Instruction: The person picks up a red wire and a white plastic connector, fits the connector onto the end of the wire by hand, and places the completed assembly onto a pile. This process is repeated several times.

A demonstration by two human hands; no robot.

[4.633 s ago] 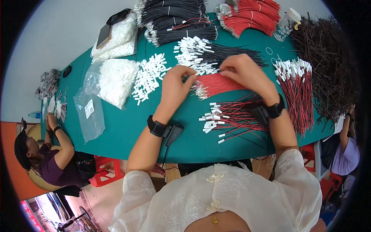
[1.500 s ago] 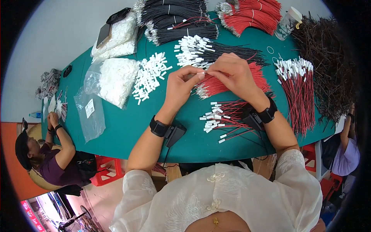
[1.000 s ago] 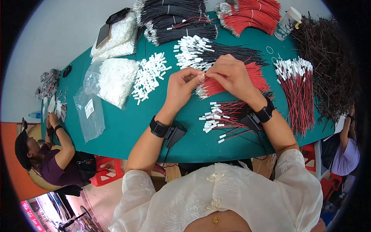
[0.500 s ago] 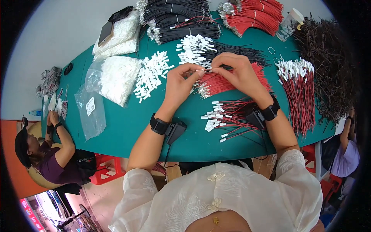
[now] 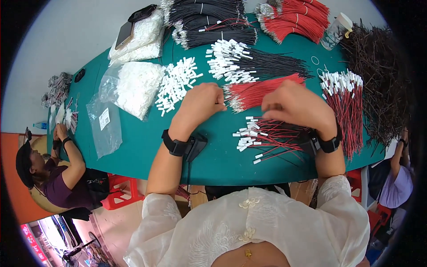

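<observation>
The table [image 5: 222, 169] presented a smooth, matte green surface with a curved near edge. The bag [image 5: 140, 89] was of clear, wrinkled plastic, packed with small white parts. Loose connectors [image 5: 178, 84] of the same white, short and block-shaped, formed an uneven pile to its right. The black bundles [image 5: 218, 38] and red bundles [image 5: 298, 24] at the far side were thick, curved and bound with pale ties. The dark heap [image 5: 378, 80] at the right was coarse and tangled.

The red wires [image 5: 253, 93] were thin, bright and roughly parallel, with silvery tips at the left end. They lay at mid-table, between the black wires [image 5: 280, 62], fitted with white connectors at their left ends, and the red-and-black leads [image 5: 271, 138], loosely crossed and white-tipped.

The left hand [image 5: 199, 104] was curled, thumb and forefinger close together, just beside the silvery tips; any held part could not be determined. The right hand [image 5: 300, 106] was bent over the area between the red wires and the leads, fingers narrowly spaced; its grip contents could not be determined.
</observation>
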